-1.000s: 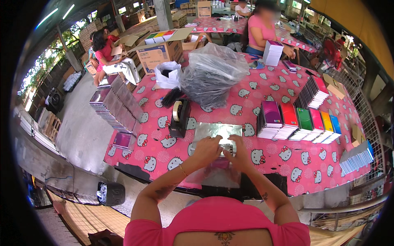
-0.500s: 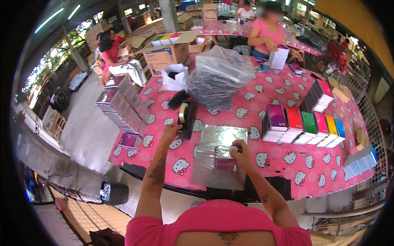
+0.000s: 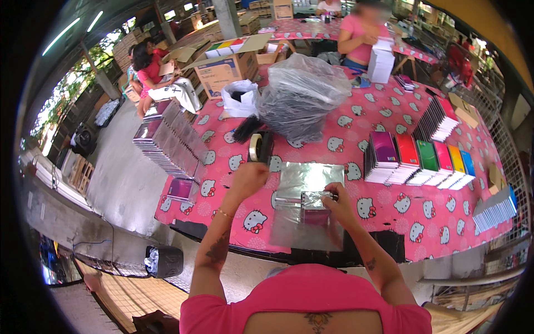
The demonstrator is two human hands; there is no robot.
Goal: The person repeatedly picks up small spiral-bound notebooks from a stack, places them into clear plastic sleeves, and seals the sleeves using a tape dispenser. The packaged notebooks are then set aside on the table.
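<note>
While flat, notebook [image 3: 316, 216] left of right grip [image 3: 337, 202]

The tape dispenser [image 3: 262, 148] stands behind-left of the plastic sheet [image 3: 312, 173].

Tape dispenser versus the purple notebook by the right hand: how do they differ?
The tape dispenser is black with a pale roll; the notebook is purple.
The dispenser's roll stands on edge, while the notebook lies flat amid clear plastic.
The left hand is nearest the dispenser; the right hand is at the notebook's upper right.
Both are on the pink-covered table.
</note>
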